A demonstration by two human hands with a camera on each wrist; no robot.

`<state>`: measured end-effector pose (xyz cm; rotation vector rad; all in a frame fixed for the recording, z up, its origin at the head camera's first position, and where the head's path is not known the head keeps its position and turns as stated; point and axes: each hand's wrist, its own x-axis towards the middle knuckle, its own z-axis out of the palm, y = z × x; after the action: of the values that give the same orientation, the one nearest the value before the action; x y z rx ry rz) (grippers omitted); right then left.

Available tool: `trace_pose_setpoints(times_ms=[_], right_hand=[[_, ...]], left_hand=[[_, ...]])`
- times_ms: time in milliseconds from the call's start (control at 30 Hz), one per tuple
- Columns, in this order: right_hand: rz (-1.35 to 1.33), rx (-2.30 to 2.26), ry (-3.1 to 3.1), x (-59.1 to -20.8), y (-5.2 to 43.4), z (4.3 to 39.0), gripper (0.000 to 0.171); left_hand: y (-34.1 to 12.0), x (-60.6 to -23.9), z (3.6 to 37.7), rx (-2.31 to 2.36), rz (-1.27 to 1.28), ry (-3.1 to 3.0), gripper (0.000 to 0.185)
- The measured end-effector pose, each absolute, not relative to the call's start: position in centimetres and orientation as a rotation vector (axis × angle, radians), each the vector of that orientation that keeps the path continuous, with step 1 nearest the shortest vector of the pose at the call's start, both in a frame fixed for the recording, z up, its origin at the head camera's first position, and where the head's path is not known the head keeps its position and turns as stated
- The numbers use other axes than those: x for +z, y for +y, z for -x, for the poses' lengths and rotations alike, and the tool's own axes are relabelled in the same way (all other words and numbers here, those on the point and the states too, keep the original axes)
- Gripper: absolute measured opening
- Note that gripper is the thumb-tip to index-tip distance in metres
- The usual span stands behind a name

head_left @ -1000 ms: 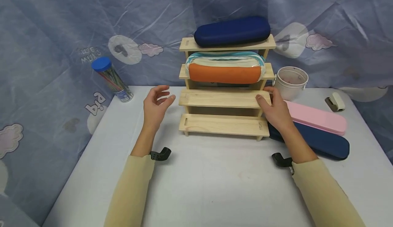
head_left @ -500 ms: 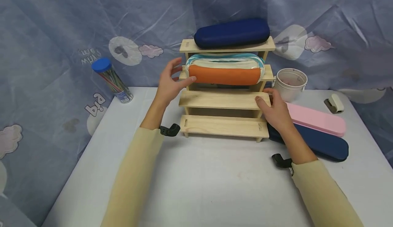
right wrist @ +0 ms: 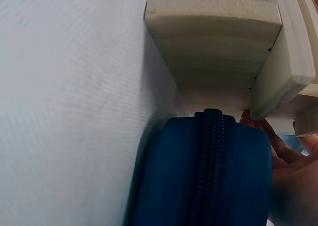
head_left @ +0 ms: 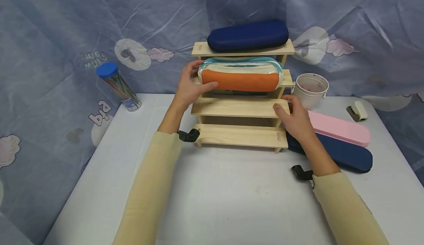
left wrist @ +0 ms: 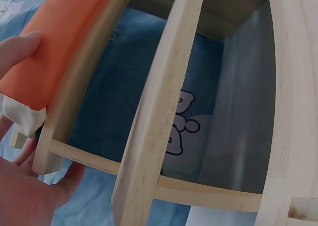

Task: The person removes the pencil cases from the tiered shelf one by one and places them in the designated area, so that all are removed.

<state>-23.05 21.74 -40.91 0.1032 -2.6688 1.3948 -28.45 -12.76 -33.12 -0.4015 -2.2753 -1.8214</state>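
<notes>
A four-tier wooden rack (head_left: 236,108) stands at the back of the table. Its top tier carries a dark blue case (head_left: 246,35); the second tier carries an orange and white pouch (head_left: 240,77). My left hand (head_left: 198,78) grips the pouch's left end, thumb on the orange front and fingers behind it. In the left wrist view the thumb (left wrist: 17,47) presses the orange pouch (left wrist: 54,52) above the rack's slats (left wrist: 164,112). My right hand (head_left: 281,103) holds the right end of the third tier, thumb on top. The two lower tiers are bare.
A pink case (head_left: 338,129) and another dark blue case (head_left: 334,151) lie right of the rack, under my right wrist; its zipper edge (right wrist: 211,176) fills the right wrist view. A white cup (head_left: 310,88), a small white stapler (head_left: 356,111) and a blue-lidded tube (head_left: 117,86) stand nearby.
My left hand rose from beside the third tier to the pouch's left end and closed round it. The right hand stayed on the shelf end.
</notes>
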Motion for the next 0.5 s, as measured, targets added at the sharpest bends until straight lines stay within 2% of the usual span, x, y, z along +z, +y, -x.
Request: trace_pose_setpoints(times_ms=[200,500], right_hand=[[-0.088,1.402,-2.646,-41.1,21.7,23.1,0.068],[-0.054,1.389,-2.635,-41.3,21.5,23.0,0.067]], left_hand=[[-13.0,-32.9,28.4,-1.860,0.412,-2.281,0.076],[-13.0,-31.2,26.4,-1.786,0.407,-2.317,0.067]])
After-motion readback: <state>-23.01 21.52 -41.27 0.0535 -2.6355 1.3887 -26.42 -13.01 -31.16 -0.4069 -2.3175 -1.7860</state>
